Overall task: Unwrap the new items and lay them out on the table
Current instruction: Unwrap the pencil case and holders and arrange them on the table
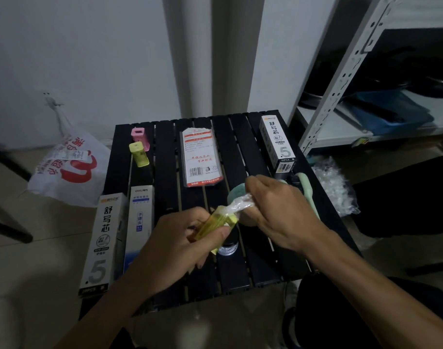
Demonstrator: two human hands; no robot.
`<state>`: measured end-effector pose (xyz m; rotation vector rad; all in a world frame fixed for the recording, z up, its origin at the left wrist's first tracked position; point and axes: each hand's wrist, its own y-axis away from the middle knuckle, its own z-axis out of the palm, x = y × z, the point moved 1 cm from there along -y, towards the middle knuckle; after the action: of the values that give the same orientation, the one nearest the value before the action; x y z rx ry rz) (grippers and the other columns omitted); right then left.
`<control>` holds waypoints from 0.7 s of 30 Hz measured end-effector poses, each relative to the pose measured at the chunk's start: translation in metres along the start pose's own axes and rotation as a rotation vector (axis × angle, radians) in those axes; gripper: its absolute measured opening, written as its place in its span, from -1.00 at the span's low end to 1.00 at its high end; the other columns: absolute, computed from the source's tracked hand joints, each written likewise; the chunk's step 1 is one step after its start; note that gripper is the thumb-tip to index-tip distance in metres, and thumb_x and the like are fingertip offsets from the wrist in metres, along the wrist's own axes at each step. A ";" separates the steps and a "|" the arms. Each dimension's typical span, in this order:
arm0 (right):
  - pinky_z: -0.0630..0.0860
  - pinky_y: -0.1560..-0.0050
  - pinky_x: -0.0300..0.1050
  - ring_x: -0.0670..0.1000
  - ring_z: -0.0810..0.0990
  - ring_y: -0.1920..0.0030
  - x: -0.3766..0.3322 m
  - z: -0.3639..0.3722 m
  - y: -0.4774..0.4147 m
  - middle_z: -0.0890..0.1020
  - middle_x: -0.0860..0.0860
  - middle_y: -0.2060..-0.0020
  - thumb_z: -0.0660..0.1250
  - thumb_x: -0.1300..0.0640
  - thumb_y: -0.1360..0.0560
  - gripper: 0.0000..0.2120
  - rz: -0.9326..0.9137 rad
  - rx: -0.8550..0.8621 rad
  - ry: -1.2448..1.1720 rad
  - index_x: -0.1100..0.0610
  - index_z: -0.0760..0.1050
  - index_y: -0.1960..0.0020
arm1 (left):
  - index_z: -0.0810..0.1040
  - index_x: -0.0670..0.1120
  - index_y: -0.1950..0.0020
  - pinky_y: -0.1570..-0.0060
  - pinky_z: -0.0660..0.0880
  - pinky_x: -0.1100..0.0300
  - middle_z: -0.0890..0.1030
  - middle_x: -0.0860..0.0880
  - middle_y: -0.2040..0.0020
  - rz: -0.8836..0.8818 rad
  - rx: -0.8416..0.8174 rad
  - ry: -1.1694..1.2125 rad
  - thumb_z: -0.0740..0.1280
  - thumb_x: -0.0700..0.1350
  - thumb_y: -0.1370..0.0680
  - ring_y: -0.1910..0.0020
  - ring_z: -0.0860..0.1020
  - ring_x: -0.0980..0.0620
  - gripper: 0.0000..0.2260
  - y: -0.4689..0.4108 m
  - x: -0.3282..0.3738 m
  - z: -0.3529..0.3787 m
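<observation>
My left hand (180,244) grips a small yellow translucent item (214,224) above the front middle of the black slatted table (243,147). My right hand (278,210) pinches the clear plastic wrap (240,205) that sticks out from the item's upper end. Laid out on the table are a pink item (139,134) and a yellow item (139,153) at the back left, a flat packet with red print (201,157) in the middle, and refill boxes at the left (102,238) (140,222) and back right (277,142).
A green brush (307,190) lies by the right edge, a round teal thing (236,193) sits behind my right hand, and a small dark jar (229,244) stands under my hands. A white shopping bag (67,170) lies on the floor left. Crumpled wrap (336,187) and a metal shelf (341,102) are right.
</observation>
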<state>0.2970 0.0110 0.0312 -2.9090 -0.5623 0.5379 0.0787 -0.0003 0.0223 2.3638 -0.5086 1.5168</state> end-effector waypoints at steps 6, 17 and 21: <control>0.30 0.24 -0.05 0.03 0.45 0.27 0.025 -0.011 -0.008 0.43 -0.08 0.29 0.16 0.01 -0.57 -0.81 0.137 0.014 -0.103 0.08 0.30 0.17 | 0.57 -0.19 0.20 0.56 0.36 0.24 0.44 -0.02 0.52 0.006 -0.222 0.371 0.36 -0.03 -0.59 0.63 0.29 0.10 -0.74 -0.008 0.004 -0.012; 0.67 -0.12 0.27 0.25 0.74 -0.05 0.040 -0.013 -0.013 0.75 0.17 0.00 0.12 0.24 -0.67 -0.68 0.473 0.210 -0.977 0.20 0.67 -0.11 | 0.54 -0.28 -0.23 0.00 0.64 -0.13 0.71 -0.30 -0.01 0.054 -0.052 0.588 0.21 0.00 -0.66 0.03 0.70 -0.33 -0.64 -0.006 -0.020 -0.020; 0.70 -0.09 0.15 0.28 0.74 -0.07 0.017 -0.023 -0.018 0.73 0.30 0.06 0.03 0.38 -0.62 -0.66 0.502 0.188 -1.683 0.34 0.59 -0.11 | 0.47 -0.31 -0.30 -0.01 0.56 -0.04 0.69 -0.30 -0.13 0.057 0.168 0.665 0.12 -0.03 -0.67 -0.09 0.68 -0.32 -0.60 -0.014 -0.022 -0.016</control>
<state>0.3142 0.0327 0.0505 -1.6821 0.1953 2.7778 0.0637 0.0222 0.0081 1.7841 -0.2909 2.2942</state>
